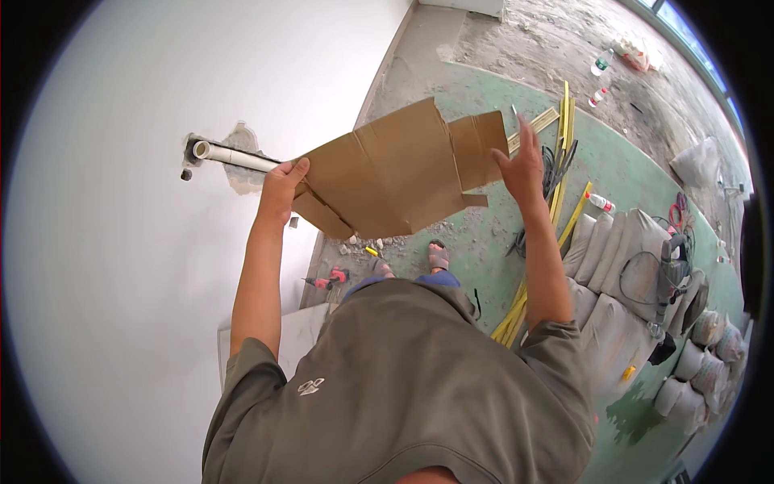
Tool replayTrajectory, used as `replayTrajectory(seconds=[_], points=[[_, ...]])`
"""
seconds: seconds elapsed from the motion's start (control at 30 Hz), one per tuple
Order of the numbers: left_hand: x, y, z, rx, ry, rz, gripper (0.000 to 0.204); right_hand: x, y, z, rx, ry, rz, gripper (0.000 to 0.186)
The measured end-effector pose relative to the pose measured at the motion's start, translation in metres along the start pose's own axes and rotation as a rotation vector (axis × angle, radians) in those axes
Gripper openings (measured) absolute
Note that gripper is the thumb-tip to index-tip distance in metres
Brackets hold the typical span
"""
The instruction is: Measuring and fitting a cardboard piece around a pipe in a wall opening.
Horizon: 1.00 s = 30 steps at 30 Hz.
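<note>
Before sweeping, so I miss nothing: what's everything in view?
Cardboard sheet: one, brown, centre
Pipe: one, white, in wall
Power drill: one, red, near wall
Rubble: many pieces, grey, on floor
Strips: several, yellow, right of cardboard
Cables: some, black, beside strips
Bottles: three, mostly clear, right
Plastic bag: one, whitish, far right
Flat sacks: several, grey, right
Power tool: one, grey, on sacks
Tied bags: several, whitish, lower right
Panel: one, pale, lower left
Sandals: two, greyish, below cardboard
Shirt: one, olive, bottom
Left hand: one, bare, gripping cardboard
Right hand: one, bare, beside cardboard
</note>
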<state>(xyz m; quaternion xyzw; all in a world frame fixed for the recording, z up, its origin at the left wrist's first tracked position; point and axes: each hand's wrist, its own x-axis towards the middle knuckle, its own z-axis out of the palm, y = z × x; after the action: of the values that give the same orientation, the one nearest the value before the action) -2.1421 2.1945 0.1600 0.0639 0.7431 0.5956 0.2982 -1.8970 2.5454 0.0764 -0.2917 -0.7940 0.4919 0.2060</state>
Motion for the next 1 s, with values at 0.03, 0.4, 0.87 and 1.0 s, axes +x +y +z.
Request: replayTrajectory(seconds=[0.03,0.4,0.87,1.0], points=[[-0.005,0.011,0.006,0.024,0.01,0.028,0.039,0.0,-0.028,-0.001,-0.568,0.442,-0.355,0.064],[-0.017,0.08,0.001,0.313,-0.003,0.182,0.036,0.043,-0.087,0.002,-0.444,-0.842,-0.299,0.052],[0.003,0.108,0.015,0.448,-0.02,0.152,0.035,0.029,-0.065,0.013,-0.428,-0.851,-0.372,0.038],[0.013,0.113,0.014,0.467,-0.013,0.104,0.037,0.008,-0.069,0.014,-0.513,-0.669,-0.539,0.02]])
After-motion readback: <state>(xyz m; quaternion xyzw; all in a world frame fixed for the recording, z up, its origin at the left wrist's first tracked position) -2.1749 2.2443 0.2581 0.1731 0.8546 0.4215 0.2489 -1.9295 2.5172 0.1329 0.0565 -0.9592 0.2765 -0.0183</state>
